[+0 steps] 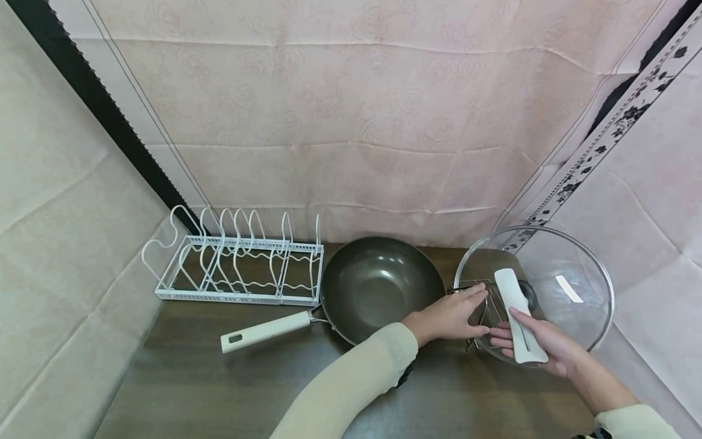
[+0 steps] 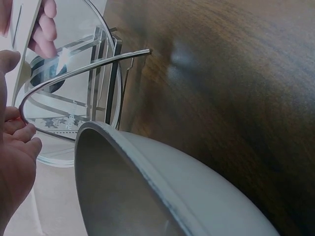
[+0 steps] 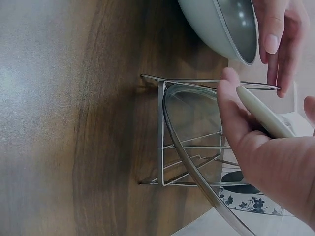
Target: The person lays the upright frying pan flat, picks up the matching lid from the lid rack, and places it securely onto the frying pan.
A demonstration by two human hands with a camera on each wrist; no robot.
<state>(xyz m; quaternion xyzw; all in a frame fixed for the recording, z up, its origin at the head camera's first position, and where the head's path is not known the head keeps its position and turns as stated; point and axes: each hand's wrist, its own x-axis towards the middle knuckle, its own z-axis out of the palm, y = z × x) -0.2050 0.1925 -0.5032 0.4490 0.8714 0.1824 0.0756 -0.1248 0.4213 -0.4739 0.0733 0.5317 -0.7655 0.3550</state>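
Observation:
A round glass lid [image 1: 570,286] with a metal rim leans in a metal wire rack [image 3: 161,132], tilted back. My right hand [image 1: 554,344] holds the lid by its long white handle [image 1: 518,314], thumb along the near edge and fingers behind it. To the left, my left hand [image 1: 446,314] reaches over the rack with fingers extended and thumb apart. Its fingertips touch the rack's front wire loop [image 2: 69,73]. A deep dark-lined wok [image 1: 384,286] stands beside the left hand, its white handle [image 1: 265,331] pointing left.
A white wire dish rack [image 1: 236,297] stands at the back left, close against the wok. Brown wood-grain table [image 1: 219,396] lies underneath. Pale cloth walls [image 1: 351,122] enclose the back and both sides.

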